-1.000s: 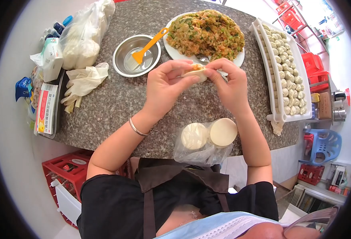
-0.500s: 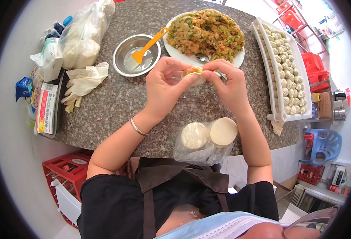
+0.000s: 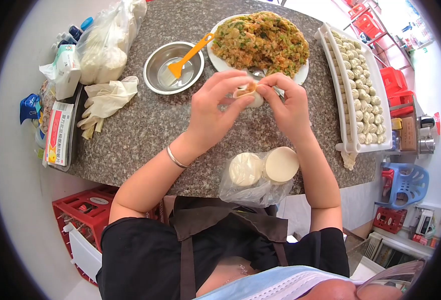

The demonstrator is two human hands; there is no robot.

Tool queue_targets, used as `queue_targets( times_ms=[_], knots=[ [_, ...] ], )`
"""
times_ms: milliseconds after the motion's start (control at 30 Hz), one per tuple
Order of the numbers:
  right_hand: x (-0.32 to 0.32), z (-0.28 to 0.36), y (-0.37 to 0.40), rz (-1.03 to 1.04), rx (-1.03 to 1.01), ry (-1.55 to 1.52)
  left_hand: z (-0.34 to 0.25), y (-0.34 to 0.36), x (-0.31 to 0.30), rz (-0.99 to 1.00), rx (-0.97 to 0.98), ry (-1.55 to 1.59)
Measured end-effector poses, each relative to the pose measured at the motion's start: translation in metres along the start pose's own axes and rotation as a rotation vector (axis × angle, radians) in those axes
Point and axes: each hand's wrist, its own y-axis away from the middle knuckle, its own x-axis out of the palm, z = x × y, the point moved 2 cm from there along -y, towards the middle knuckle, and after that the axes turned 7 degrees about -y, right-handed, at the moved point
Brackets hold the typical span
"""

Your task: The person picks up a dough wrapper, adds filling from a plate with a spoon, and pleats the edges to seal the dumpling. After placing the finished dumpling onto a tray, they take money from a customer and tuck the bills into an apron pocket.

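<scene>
Between my two hands is a dumpling point(image 3: 253, 99), its pale wrapper partly gathered round orange-brown filling that still shows at the top. My left hand point(image 3: 215, 105) cups it from the left, thumb along the near side. At its right edge, my right hand point(image 3: 286, 102) pinches the wrapper between thumb and fingertips. Just beyond lies a white plate point(image 3: 219, 64) heaped with chopped filling point(image 3: 260, 42), a spoon at its near edge. Nearer my body, two stacks of round wrappers point(image 3: 282, 164) rest on a clear plastic bag point(image 3: 253, 196).
A steel bowl point(image 3: 150, 82) holds an orange-handled brush point(image 3: 190, 56). White gloves point(image 3: 108, 99), a bag of dough point(image 3: 105, 55) and boxes point(image 3: 58, 132) are on the left. On the right, a white tray point(image 3: 348, 117) carries rows of pleated dumplings point(image 3: 363, 100). The granite table point(image 3: 130, 150) has a curved edge.
My left fingers have lifted and spread slightly away from the dumpling. The wrapper is drawn further up round the filling, and my right hand keeps its pinch.
</scene>
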Motion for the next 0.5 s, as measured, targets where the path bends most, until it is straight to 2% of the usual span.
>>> queue_targets(
  times_ms=[133,200,300,367,500],
  knots=[
    [0.0,-0.001,0.001,-0.001,0.005,0.01,0.014,0.003,0.002,0.077,0.123,-0.033],
    [-0.001,-0.002,0.0,-0.002,-0.003,0.036,0.017,0.002,0.005,0.083,-0.087,0.192],
    [-0.008,-0.004,-0.002,-0.016,0.068,-0.043,0.019,0.002,0.006,0.059,-0.077,0.315],
    [-0.009,-0.003,-0.004,0.06,0.118,-0.066,0.021,0.003,0.006,0.061,-0.068,0.321],
    [-0.008,0.0,-0.003,0.094,0.036,-0.001,0.025,0.006,0.006,0.049,-0.019,0.296]
  ],
)
